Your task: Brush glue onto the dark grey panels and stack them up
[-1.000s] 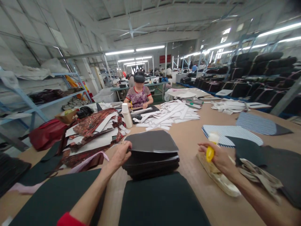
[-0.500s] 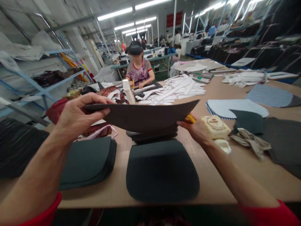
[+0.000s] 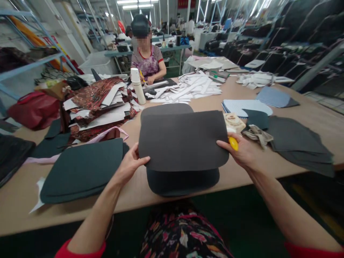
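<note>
A dark grey panel with rounded lower corners (image 3: pixel 182 139) is held up between both hands, its flat face tilted toward me. My left hand (image 3: pixel 130 159) pinches its left edge, thumb on the near face. At the right edge, my right hand (image 3: pixel 239 148) grips with the thumb in front and also keeps a yellow-handled tool (image 3: pixel 233 143) in the palm; the tool's other end is hidden. Below the held panel lies a dark green panel (image 3: pixel 182 184), mostly covered from view. Another grey panel (image 3: pixel 166 108) shows behind its top edge.
A stack of dark green panels (image 3: pixel 83 168) lies on the left. Patterned fabric pieces (image 3: pixel 94 96), a white bottle-like container (image 3: pixel 138 89) and white strips (image 3: pixel 188 87) lie farther back. Grey sheets (image 3: pixel 298 139) and a crumpled rag (image 3: pixel 258 135) are on the right. A co-worker (image 3: pixel 147 61) sits opposite.
The panel was raised nearly edge-on; now it is lower, with its face turned toward me, overlapping the green panel. Both hands have come down with it. The view has tilted downward.
</note>
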The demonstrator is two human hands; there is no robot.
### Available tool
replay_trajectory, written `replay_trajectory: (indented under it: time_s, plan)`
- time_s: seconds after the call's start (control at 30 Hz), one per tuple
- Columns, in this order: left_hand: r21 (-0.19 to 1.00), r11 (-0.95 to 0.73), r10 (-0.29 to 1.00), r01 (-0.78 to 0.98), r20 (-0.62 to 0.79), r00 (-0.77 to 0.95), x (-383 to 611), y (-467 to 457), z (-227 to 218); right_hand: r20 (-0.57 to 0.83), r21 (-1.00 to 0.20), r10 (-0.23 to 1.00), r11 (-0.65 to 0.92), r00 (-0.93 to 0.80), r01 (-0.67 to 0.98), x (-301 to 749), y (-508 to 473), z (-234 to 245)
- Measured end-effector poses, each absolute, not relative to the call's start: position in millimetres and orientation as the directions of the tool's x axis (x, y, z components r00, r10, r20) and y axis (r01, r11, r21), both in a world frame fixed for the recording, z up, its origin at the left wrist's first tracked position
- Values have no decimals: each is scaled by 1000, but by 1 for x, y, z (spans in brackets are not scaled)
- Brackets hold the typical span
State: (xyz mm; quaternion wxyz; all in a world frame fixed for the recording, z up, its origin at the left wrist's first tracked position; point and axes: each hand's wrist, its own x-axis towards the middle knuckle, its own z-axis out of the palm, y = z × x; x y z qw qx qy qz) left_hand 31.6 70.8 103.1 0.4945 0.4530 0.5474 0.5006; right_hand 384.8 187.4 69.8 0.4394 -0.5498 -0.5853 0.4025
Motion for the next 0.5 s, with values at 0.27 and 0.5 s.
replay_trajectory:
  time_s: [0.27, 0.5]
  plan:
    - [965, 211, 967, 158, -183, -179, 50, 30, 30, 128, -709, 992, 93, -2, 699, 383, 147, 21]
    - [912, 252, 945, 324, -160, -284, 56, 5, 2, 115, -679, 989, 143, -89, 720, 384, 141, 14]
